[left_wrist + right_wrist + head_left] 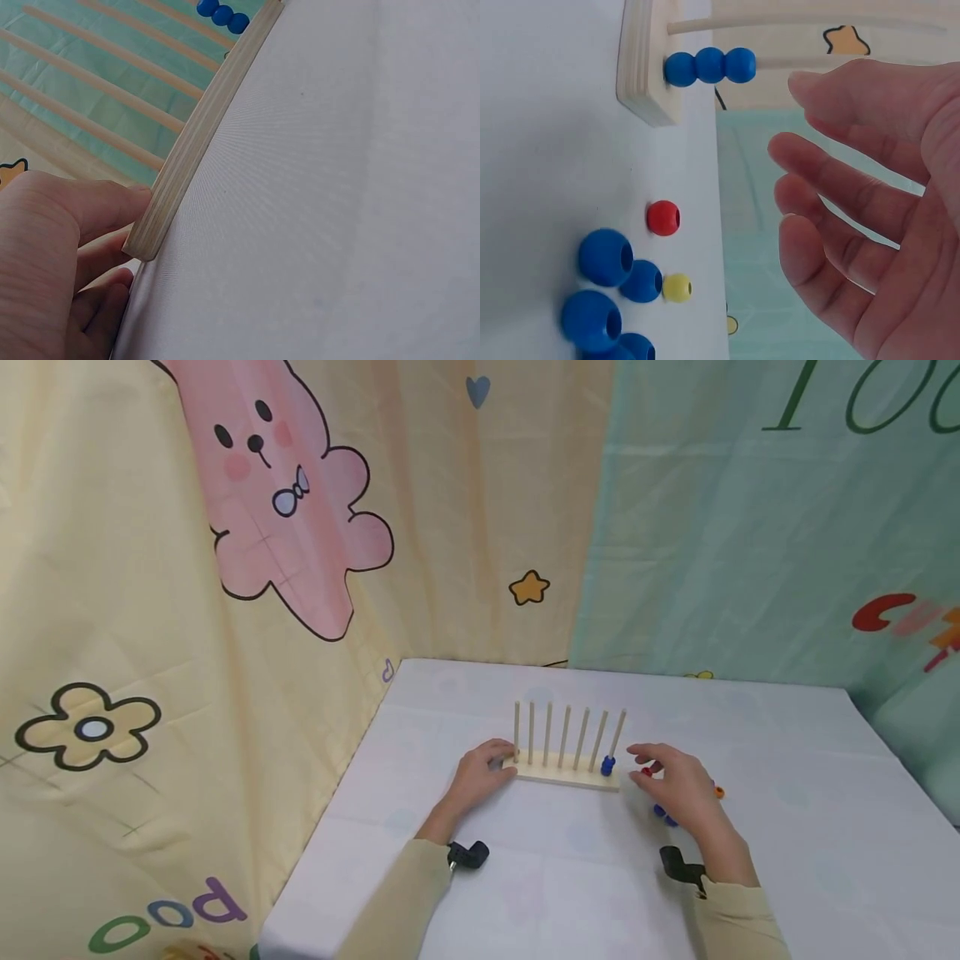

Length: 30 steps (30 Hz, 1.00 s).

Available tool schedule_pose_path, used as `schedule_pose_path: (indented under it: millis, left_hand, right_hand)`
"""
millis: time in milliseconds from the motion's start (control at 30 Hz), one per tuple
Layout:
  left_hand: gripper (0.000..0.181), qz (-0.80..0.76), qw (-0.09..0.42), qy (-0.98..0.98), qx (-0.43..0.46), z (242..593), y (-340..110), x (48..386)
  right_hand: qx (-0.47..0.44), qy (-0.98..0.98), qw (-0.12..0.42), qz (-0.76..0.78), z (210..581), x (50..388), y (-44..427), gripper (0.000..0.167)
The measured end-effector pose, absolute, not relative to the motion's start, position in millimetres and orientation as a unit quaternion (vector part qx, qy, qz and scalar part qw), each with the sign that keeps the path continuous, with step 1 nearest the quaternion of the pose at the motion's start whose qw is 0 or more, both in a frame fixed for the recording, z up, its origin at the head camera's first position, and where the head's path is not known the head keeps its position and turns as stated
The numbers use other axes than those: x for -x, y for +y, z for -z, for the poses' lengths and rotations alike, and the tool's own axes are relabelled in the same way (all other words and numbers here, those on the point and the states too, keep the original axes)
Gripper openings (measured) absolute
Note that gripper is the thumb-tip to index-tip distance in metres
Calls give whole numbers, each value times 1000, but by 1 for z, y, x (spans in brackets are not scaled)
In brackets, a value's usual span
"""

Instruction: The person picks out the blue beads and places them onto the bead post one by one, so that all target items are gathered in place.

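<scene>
A wooden peg stand (pixel 562 777) with several upright rods stands on the table. Three blue beads (pixel 709 66) are stacked at the bottom of its rightmost rod. At the stand's left end, my left hand (pixel 480 772) pinches the base (pixel 184 165) between thumb and fingers. My right hand (pixel 678 785) is just right of the beaded rod, fingers loosely bent and apart from the thumb, holding nothing. Below it in the right wrist view lie a red bead (pixel 664 217), a yellow bead (pixel 677 288) and several loose blue beads (pixel 605 257).
A white cloth covers the table (pixel 465 693). An orange bead (pixel 719 792) shows just beyond the right hand, which partly hides the loose beads in the head view. Printed curtains (pixel 480 510) hang behind the table and along its left.
</scene>
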<state>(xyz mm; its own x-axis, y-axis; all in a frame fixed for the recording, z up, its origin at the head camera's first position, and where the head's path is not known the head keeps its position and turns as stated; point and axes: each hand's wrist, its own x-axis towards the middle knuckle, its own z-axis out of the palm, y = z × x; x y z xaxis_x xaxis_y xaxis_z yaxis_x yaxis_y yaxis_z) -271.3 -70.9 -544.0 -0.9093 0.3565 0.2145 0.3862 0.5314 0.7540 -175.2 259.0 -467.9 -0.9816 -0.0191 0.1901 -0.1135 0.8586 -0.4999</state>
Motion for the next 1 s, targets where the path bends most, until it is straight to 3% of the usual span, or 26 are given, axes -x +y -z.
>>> schedule_pose_path:
  millis: [233,1000]
  left_hand:
    - [37,426,17,-881,207,545,-72,275]
    - [36,424,27,-878,220,549,-71,275]
  right_hand:
    - [-33,-960,99,-261,469,164,269,40]
    - [7,-965,54,-257,496,144,283,35]
